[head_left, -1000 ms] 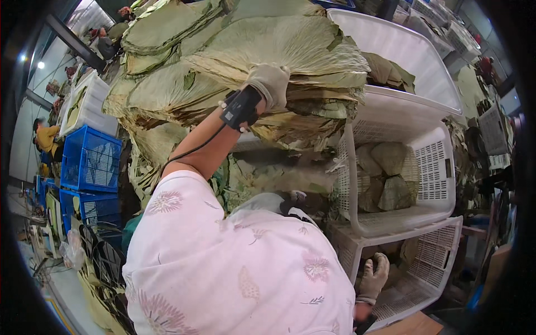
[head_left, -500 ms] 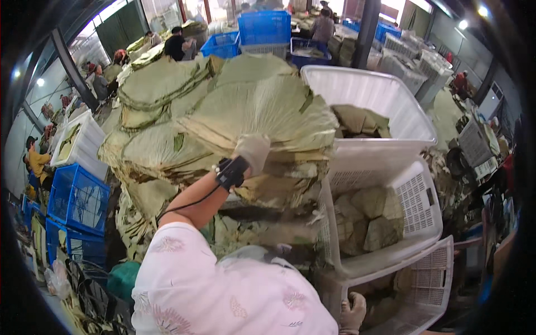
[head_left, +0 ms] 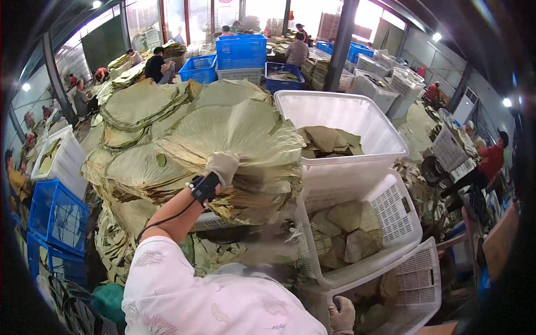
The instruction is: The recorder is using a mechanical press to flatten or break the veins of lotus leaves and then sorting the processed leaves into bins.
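My left hand (head_left: 224,168), in a pale glove with a black device strapped at the wrist, is closed on the near edge of a large dried green leaf (head_left: 229,131). This fan-shaped leaf lies on top of a tall pile of similar leaves (head_left: 134,164). Low at the right, my gloved right hand (head_left: 341,315) is by the left rim of a white mesh crate (head_left: 416,279). Its fingers are curled, and whatever they hold, if anything, is hidden. Brown-green leaf pieces lie inside that crate, partly in shadow.
Right of the pile stand a tall white bin (head_left: 346,103) and a white crate (head_left: 399,209), both with leaf pieces inside. Blue crates (head_left: 58,215) are stacked at the left. Farther back are more blue crates (head_left: 241,51), a dark post (head_left: 341,44) and several seated people.
The whole view has shifted, so the pile and bins sit farther left and the background lower. My left hand stays at the leaf's edge, my right hand by the crate.
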Demonstrator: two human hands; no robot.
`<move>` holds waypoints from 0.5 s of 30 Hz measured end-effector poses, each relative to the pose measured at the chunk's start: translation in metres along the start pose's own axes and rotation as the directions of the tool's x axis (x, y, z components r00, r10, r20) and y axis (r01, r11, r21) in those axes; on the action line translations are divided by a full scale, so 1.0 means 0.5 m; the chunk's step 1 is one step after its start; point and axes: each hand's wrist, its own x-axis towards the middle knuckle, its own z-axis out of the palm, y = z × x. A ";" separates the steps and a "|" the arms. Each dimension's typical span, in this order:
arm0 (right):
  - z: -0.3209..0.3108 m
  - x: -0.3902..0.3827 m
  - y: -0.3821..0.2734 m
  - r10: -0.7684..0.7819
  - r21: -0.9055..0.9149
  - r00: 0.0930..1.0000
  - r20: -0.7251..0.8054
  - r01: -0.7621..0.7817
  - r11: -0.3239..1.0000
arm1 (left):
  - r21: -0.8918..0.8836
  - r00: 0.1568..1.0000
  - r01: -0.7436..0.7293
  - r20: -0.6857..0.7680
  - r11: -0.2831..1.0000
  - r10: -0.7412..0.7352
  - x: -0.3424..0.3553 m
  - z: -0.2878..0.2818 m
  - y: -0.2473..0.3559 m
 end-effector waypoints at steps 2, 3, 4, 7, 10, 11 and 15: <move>-0.005 0.001 -0.001 -0.071 0.011 0.996 -0.049 0.071 0.997 | -0.123 0.985 0.049 -0.160 0.991 -0.069 0.004 -0.005 -0.037; -0.015 0.007 -0.015 -0.075 0.011 0.996 -0.048 0.076 0.997 | -0.208 0.975 0.103 -0.172 0.973 -0.140 -0.010 -0.029 -0.068; -0.029 0.012 -0.030 -0.103 0.035 0.994 -0.040 0.104 0.994 | -0.274 0.962 0.130 -0.198 0.953 -0.188 -0.027 -0.057 -0.104; -0.039 -0.009 -0.031 -0.095 0.083 0.994 -0.059 0.100 0.992 | -0.504 0.811 -0.070 -0.532 0.861 -0.246 -0.073 -0.180 -0.166; -0.034 -0.006 -0.015 -0.098 0.072 0.992 -0.084 0.104 0.992 | -0.667 0.807 -0.135 -0.503 0.733 -0.309 -0.101 -0.269 -0.204; -0.030 0.000 -0.015 -0.131 0.039 0.987 -0.091 0.135 0.990 | -0.836 0.766 -0.373 -0.522 0.402 -0.375 -0.105 -0.283 -0.214; -0.049 0.051 -0.089 -0.058 0.197 0.998 0.006 0.056 0.979 | -0.651 0.757 -0.629 -0.387 -0.426 -0.527 -0.121 -0.359 -0.129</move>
